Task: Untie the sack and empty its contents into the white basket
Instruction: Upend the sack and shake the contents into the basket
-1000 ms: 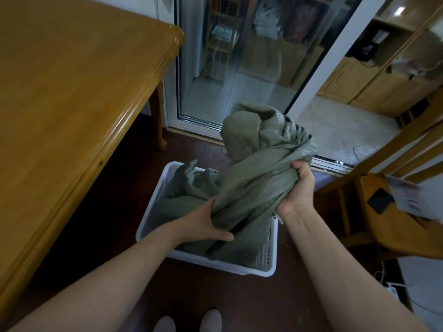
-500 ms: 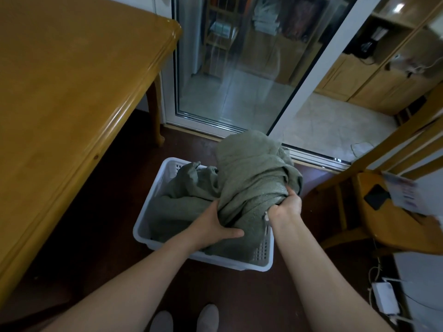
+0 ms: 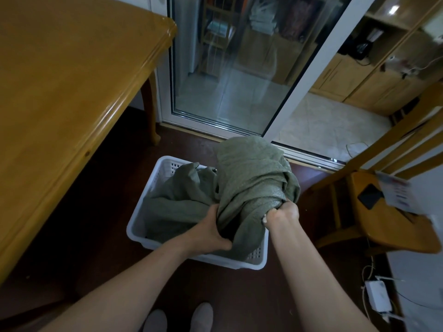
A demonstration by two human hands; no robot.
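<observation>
Gripping the sack (image 3: 251, 183) with both hands, you held the green cloth bunched over the white basket (image 3: 135, 226), which sat on the dark floor (image 3: 96, 224). Your left grip (image 3: 212, 232) was curled round a fold of the cloth above the basket's near side, with the thumb showing and the fingers tucked into the fabric. Your right grip (image 3: 282, 213) was clenched tight on a twisted bunch of the sack over the basket's right edge. The upper part of the sack rose in a hump above the basket's far right corner. The rest slumped down inside the basket and filled most of it, reaching toward its left wall. Whether the sack's mouth was tied or loose could not be told. Left of the basket stood a wooden table (image 3: 72, 80), and beyond the basket was a glass sliding door (image 3: 227, 68). Right of the basket was a wooden chair (image 3: 388, 226) with a dark phone (image 3: 370, 196) on its seat. Your feet (image 3: 202, 315) were on the floor at the basket's near side.
</observation>
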